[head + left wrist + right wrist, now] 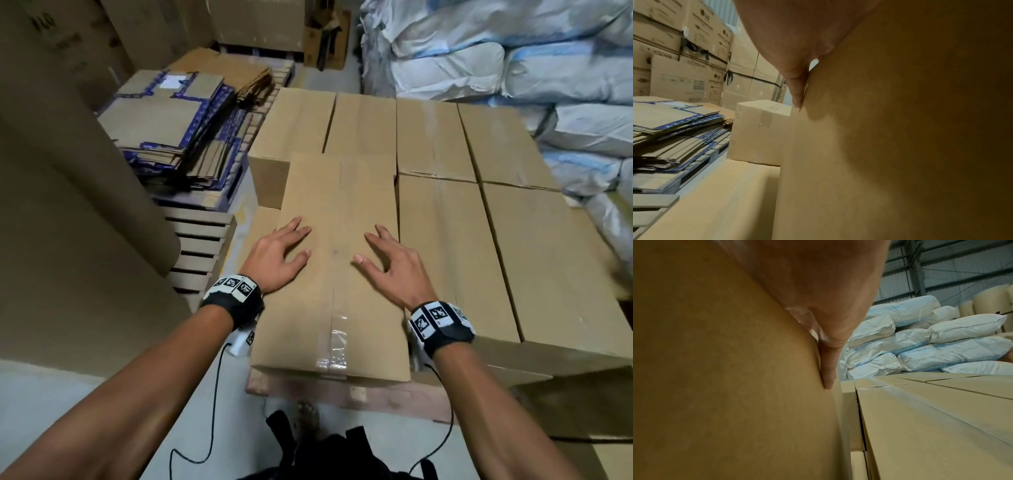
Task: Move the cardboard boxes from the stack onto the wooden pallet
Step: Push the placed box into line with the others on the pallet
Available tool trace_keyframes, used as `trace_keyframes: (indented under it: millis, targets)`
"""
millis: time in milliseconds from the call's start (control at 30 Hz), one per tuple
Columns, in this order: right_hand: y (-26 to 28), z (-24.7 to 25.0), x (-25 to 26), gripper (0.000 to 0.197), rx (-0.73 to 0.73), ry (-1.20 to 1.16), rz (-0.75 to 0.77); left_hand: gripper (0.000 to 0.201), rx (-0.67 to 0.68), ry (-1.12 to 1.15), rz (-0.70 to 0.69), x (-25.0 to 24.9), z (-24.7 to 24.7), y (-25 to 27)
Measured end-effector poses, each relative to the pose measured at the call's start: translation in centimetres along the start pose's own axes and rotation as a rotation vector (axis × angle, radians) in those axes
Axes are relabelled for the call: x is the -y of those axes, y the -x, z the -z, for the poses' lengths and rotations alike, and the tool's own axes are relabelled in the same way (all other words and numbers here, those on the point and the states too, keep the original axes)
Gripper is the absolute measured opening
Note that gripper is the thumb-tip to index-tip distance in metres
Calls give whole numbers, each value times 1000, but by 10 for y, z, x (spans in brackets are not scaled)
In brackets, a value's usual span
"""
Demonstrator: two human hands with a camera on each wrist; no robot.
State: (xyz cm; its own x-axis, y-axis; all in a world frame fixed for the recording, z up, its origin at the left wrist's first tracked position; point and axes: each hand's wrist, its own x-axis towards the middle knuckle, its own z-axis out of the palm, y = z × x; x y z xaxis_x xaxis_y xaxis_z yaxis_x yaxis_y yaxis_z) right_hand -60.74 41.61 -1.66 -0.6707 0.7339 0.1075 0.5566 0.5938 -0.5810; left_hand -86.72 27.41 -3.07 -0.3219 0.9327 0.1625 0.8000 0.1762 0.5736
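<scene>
We are resting left hand point(279, 255) and right hand point(390, 262), fingers spread flat, on the top box point(337, 274), gripping nothing. Overhanging the wooden pallet point(342, 394) (near edge), it risks tipping forward if pressed.

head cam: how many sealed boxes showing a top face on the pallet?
7. Box under the hands; two far-left boxes; two far-right boxes; two near-right boxes. Lower layers are mostly hidden, so there may be more.
</scene>
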Motion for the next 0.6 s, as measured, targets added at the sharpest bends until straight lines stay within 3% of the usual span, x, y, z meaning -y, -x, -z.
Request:
trace_keyframes:
  millis: [267, 467, 600]
  targets:
    - [-64, -21, -35, 78, 97, 43, -60, 54, 95, 45, -18, 39, -34, -78]
    - [-86, -40, -57, 82, 144, 121, -85, 55, 117, 82, -13, 61, -64, -105]
    - [-94, -50, -76, 80, 188, 173, -91, 67, 183, 73, -27, 75, -87, -117]
